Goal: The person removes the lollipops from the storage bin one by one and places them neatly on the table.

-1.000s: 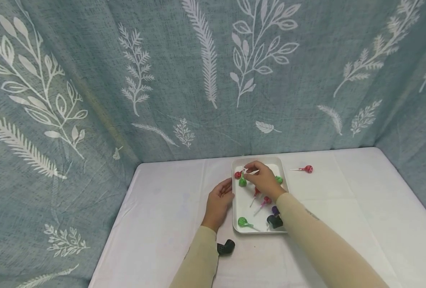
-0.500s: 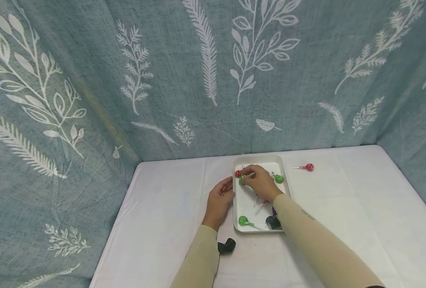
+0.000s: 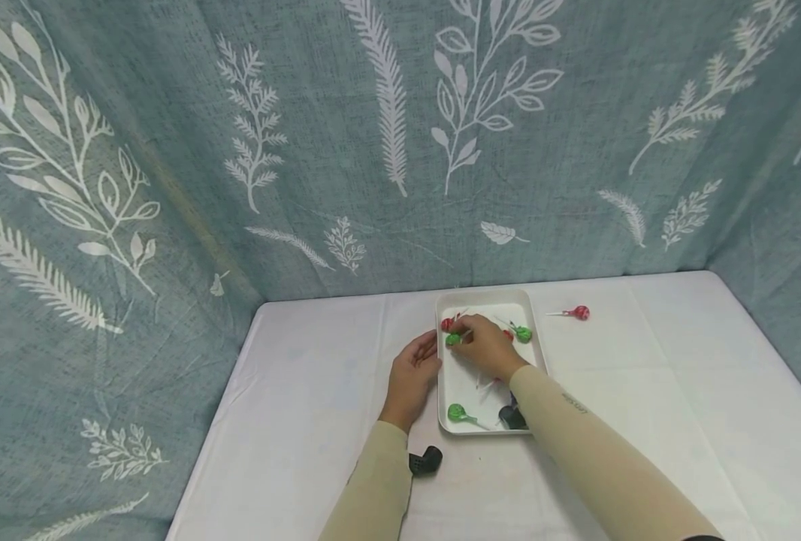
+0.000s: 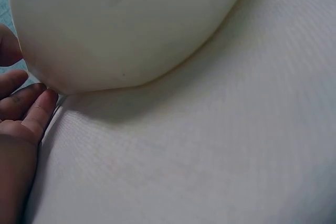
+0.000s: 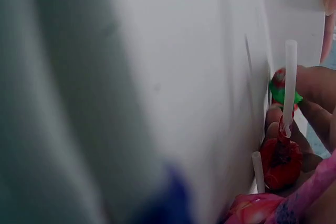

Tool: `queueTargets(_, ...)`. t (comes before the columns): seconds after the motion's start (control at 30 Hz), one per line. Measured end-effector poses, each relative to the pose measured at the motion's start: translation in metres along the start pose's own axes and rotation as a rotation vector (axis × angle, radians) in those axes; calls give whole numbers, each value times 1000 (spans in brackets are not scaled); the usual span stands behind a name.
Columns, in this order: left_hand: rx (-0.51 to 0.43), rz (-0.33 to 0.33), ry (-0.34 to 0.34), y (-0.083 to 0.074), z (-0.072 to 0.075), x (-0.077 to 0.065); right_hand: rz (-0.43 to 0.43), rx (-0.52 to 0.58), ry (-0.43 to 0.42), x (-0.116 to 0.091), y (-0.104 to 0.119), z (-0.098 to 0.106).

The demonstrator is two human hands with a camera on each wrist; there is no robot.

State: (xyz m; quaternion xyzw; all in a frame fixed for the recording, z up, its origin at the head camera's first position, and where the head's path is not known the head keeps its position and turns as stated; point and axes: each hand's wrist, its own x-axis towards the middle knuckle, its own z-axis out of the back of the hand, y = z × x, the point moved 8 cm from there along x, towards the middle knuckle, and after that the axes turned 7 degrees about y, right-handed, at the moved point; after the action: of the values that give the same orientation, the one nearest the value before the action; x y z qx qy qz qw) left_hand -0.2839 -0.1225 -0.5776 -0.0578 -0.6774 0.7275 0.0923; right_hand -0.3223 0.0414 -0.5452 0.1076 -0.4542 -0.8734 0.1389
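Observation:
My right hand (image 3: pixel 487 348) reaches over a white tray (image 3: pixel 457 379) and pinches a green lollipop (image 3: pixel 452 340) near its left wall. In the right wrist view, a bit of green wrapper (image 5: pixel 283 95) shows between the fingertips. Just beyond that lollipop lies a red lollipop (image 3: pixel 446 324). My left hand (image 3: pixel 410 379) is at the tray's left side, its extended fingers touching the wall. The left wrist view shows those fingertips (image 4: pixel 48 98) right at the tray's edge. Part of the tray is hidden under the right hand and forearm.
Inside the tray are a green lollipop (image 3: pixel 524 334) at the right, a partly covered red lollipop (image 3: pixel 508 336) and a green lollipop (image 3: pixel 456 412) near the front. One red lollipop (image 3: pixel 581 312) lies outside, right of the tray. A patterned curtain (image 3: pixel 400 240) stands behind the table.
The right hand has lowered slightly, its fingers closer to the green lollipop's head. The green and red lollipops at the tray's right show more now. The left hand has stayed at the tray.

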Motion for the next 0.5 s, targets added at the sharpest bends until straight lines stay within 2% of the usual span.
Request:
queueTargets(0.33, -20, -43, 15, -3, 0, 2, 29, -61, 51, 0, 5, -5)
queueTargets(0.5, -11, -28, 11, -4, 0, 2, 34, -68, 49, 0, 6, -4)
